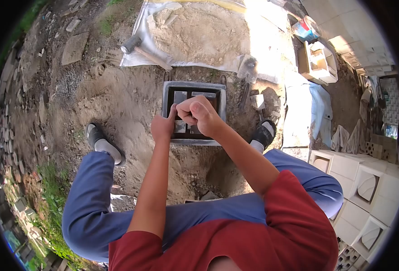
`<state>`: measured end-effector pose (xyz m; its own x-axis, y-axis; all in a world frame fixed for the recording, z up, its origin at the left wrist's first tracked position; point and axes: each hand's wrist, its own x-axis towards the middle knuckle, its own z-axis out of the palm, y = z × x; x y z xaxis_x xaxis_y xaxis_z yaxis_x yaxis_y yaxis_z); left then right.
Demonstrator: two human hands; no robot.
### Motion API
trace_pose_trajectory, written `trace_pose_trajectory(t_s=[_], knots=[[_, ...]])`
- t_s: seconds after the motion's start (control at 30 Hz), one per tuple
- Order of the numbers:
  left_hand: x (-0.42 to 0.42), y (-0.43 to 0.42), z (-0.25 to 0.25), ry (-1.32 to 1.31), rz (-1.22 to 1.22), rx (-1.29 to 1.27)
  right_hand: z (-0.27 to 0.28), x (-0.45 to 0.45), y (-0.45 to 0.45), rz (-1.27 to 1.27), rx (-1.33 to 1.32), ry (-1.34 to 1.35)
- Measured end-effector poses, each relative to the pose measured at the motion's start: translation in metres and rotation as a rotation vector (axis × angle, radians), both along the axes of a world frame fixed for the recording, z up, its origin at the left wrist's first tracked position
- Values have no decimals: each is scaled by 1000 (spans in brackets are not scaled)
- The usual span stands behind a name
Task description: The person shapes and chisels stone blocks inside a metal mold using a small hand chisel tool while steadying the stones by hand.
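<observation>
Nearby, a mallet [132,44] lies beyond the frame [190,142]; right hand [197,116] fisted, left hand [162,125] thumb-out, any hold unclear.

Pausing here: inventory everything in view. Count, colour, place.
box mould: 1, grey, centre
inner blocks: several, grey, inside mould
mallet: 1, dark-headed, upper left of mould
sand pile: 1, tan, top centre
sheet: 1, white, beneath sand
bucket: 1, white-blue-red, upper right
open box: 1, white, below bucket
tarp: 1, light blue, right
stacked blocks: several, off-white, lower right
sandals: 2, black, flanking mould
trousers: 1 pair, blue, bottom
shirt: 1, red, bottom
left hand: 1, bare, mould's left side
right hand: 1, bare, fisted, above mould
</observation>
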<state>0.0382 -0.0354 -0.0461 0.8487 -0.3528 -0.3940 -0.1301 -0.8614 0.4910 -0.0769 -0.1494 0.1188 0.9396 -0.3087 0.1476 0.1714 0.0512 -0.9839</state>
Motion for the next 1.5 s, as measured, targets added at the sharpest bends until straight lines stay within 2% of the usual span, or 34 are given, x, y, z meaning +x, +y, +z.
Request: trace_pose_trajectory(t_s=[0.1, 0.23, 0.3, 0.33, 0.4, 0.47, 0.57, 0.67, 0.77, 0.83, 0.97, 1.03, 1.1, 1.17, 1.3, 1.37, 1.43, 1.5], knots=[[2, 3, 7, 63, -20, -18, -15, -3, 5, -1, -56, -98], [1, 3, 1, 25, -20, -40, -6, -4, 7, 17, 24, 74], [0, 2, 9, -1, 3, -46, 4, -9, 5, -7, -38, -69], [-3, 7, 16, 5, 2, -34, -13, -10, 5, 22, -45, -113], [1, 1, 33, 143, -16, -38, -15, -9, 9, 17, -34, -68], [0, 2, 22, 91, -12, -55, -9, -5, 5, 5, -21, 33], [2, -3, 22, 59, -3, -70, -1, -12, 6, -23, 15, -56], [0, 4, 19, 81, -3, -67, -18, -15, 17, -12, 2, 43], [1, 0, 29, 90, -9, -50, -5, -12, 22, -13, 16, 163], [3, 0, 25, 96, -4, -27, 0, -16, 21, -8, -62, 51], [5, 5, 8, 112, -7, -78, -24, -16, 21, 16, -20, 41], [7, 6, 3, 128, 10, -125, -15, -14, 20, -17, 41, 131], [8, 5, -1, 142, 36, -201, -16, -19, 15, -16, 29, -10], [6, 9, -2, 155, 37, -168, -31, -17, 19, -37, 6, -4], [2, 11, 0, 95, 48, -178, -16, -9, 11, -23, 9, 109], [-2, 16, 10, 90, 57, -112, 0, -15, -1, 4, 92, -28], [-12, 25, 10, 98, 66, -35, 32, -21, -12, 35, 103, -50], [-15, 27, 7, 149, 191, -3, 65, -21, -15, 10, 63, -172]])
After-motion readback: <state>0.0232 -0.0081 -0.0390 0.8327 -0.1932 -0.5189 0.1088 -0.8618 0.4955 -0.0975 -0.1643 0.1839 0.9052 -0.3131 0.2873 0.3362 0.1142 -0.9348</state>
